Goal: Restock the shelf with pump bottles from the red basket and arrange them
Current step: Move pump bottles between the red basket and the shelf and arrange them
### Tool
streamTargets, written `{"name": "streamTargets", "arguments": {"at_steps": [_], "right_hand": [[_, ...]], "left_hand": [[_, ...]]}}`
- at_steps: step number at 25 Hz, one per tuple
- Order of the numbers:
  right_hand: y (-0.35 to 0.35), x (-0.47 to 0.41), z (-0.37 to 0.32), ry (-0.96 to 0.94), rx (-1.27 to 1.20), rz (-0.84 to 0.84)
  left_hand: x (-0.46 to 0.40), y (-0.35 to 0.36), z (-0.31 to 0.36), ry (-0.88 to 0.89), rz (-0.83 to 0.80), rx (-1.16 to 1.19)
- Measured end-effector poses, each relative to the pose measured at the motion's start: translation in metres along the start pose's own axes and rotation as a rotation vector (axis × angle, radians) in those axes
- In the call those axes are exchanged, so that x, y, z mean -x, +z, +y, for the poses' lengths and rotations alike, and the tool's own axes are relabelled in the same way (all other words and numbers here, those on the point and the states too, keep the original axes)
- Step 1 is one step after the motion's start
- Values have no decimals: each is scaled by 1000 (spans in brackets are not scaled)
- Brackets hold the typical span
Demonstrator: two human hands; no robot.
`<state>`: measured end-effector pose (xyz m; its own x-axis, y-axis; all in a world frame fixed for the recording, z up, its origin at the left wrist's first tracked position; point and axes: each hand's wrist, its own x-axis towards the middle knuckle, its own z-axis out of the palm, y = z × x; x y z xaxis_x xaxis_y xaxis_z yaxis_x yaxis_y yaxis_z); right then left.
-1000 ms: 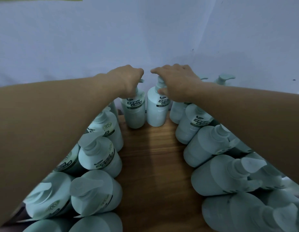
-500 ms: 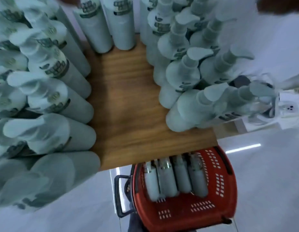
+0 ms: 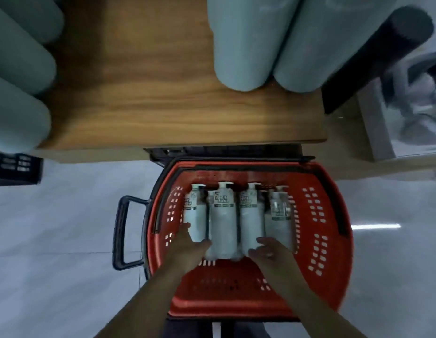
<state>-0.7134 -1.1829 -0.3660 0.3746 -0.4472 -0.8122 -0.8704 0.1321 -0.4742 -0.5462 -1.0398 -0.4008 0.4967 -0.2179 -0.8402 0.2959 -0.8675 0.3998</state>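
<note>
A red basket stands on the floor just below the wooden shelf. Several pale pump bottles lie side by side in it, pumps toward the shelf: the leftmost, a second, a third and the rightmost. My left hand is at the base of the leftmost bottle, thumb on its left side and fingers spread toward the second. My right hand touches the bases of the third and rightmost bottles with spread fingers. Neither bottle is lifted.
Standing bottles line the shelf's left side and right side, with bare wood between. The basket's black handle sticks out left. A black post, a white box and a dark crate flank the shelf.
My hands left the bottles at the back of the shelf. The view swung down to the basket, and both hands have now reached into it onto the bottle bases.
</note>
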Motion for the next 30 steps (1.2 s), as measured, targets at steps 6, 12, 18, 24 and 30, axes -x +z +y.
{"name": "streamTargets", "arguments": {"at_steps": [6, 12, 18, 24, 30], "right_hand": [[66, -111, -11, -154, 18, 76], [104, -154, -1, -109, 208, 142], [107, -193, -7, -10, 149, 207], [108, -201, -9, -25, 249, 202], [104, -198, -9, -41, 235, 193]], "left_hand": [[-89, 31, -32, -74, 286, -82], [-119, 53, -68, -183, 268, 92], [-119, 73, -60, -114, 405, -149], [-133, 67, -61, -92, 334, 102], [-150, 52, -56, 52, 258, 226]]}}
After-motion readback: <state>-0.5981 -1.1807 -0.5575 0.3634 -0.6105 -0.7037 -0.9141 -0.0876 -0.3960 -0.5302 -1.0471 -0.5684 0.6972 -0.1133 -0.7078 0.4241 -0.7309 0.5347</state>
